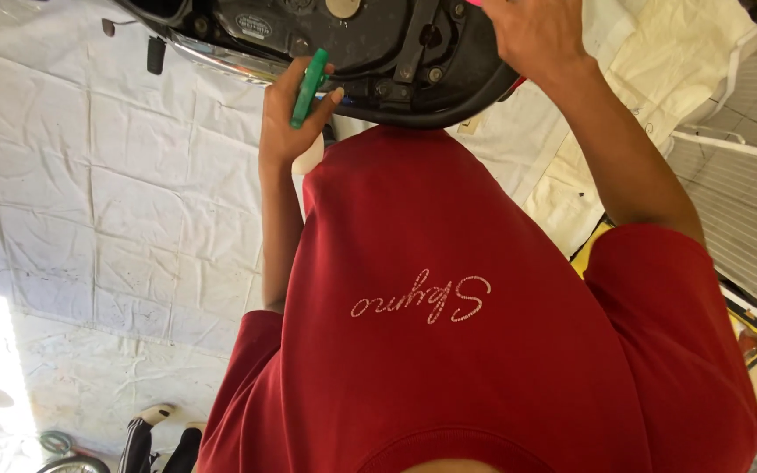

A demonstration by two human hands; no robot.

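A black moulded seat pan (396,52) with bolts and brackets lies underside up in front of my red-shirted chest. My left hand (286,118) is closed around a green tool handle (310,86), whose tip points at the pan's near edge. My right hand (536,35) lies on the pan's right side. Its fingers run past the top of the frame, so its grip is hidden. A sliver of pink (475,3) shows beside that hand.
A creased white tarp (89,193) covers the ground at left, and a cream cloth (659,70) lies at upper right. A white metal grate (746,175) stands at the right edge. A chrome part (221,61) adjoins the pan. A wheel (72,464) and shoes (155,416) show at bottom left.
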